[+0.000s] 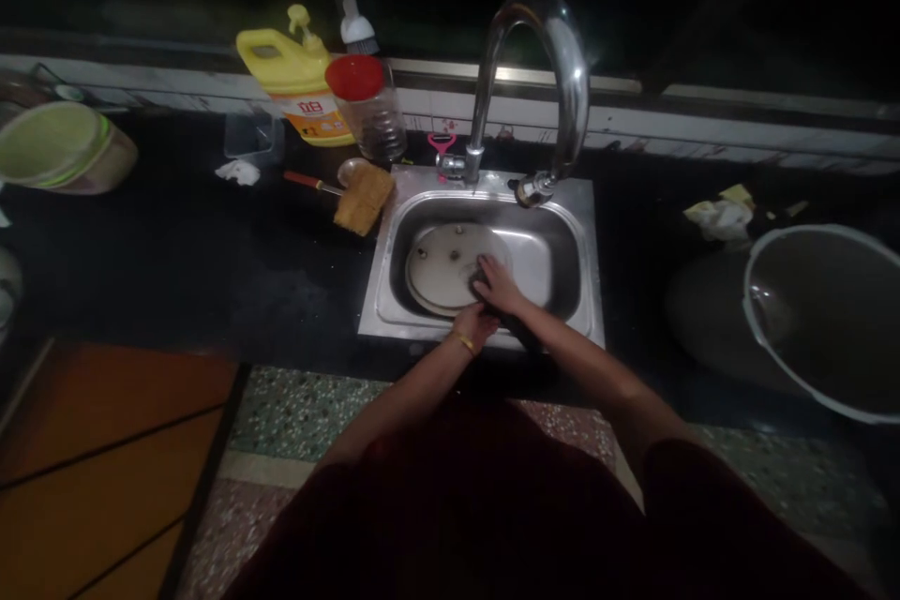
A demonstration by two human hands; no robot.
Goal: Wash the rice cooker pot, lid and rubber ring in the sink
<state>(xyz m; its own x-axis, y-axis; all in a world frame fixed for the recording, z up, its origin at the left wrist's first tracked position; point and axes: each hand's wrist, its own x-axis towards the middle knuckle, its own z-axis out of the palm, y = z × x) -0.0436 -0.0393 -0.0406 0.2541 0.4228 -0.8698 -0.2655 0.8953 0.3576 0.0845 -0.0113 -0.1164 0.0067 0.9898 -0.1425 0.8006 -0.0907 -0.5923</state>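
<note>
A round metal lid or plate (440, 270) lies in the steel sink (583, 234) under the curved tap (555, 47). My right hand (498, 285) presses on its right part, fingers bent over a dark scrubber (479, 281) that I can barely make out. My left hand (476, 326), with a gold band at the wrist, rests at the sink's front rim beside the plate; its fingers are hidden under the right hand.
On the dark counter stand a yellow detergent jug (295, 75), a red-lidded jar (369, 108), a yellow sponge brush (362, 197), a green-rimmed bowl (52, 145) at left and a large metal pot (822, 319) at right. A crumpled cloth (721, 216) lies behind the pot.
</note>
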